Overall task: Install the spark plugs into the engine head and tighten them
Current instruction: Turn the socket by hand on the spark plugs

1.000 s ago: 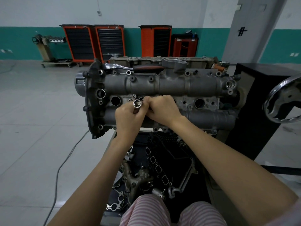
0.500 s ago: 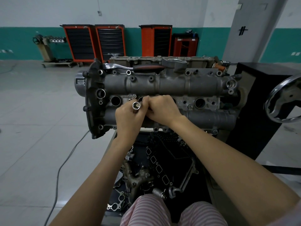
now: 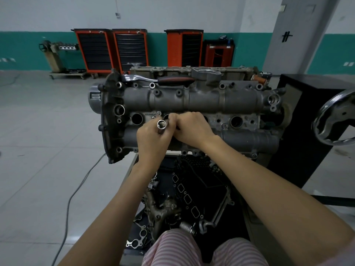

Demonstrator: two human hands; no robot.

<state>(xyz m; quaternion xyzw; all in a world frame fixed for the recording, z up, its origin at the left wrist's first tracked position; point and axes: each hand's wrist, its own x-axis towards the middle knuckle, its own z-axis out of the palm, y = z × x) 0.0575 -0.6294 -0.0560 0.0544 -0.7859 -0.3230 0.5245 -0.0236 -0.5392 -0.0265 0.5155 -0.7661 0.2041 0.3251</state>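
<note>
A person's left hand grips a chrome spark plug socket over the engine head, its open end facing the camera. The right hand, fingers curled, pinches something hidden beside it.

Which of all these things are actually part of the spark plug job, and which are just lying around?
In the job:
- engine head
- socket, gripped by the left hand
- right hand, fingers curled beside the socket
- open plug hole
- ratchet wrench, resting on the head

Lying about:
- tool cabinets
- loose parts below
- floor cable
- handwheel
</note>
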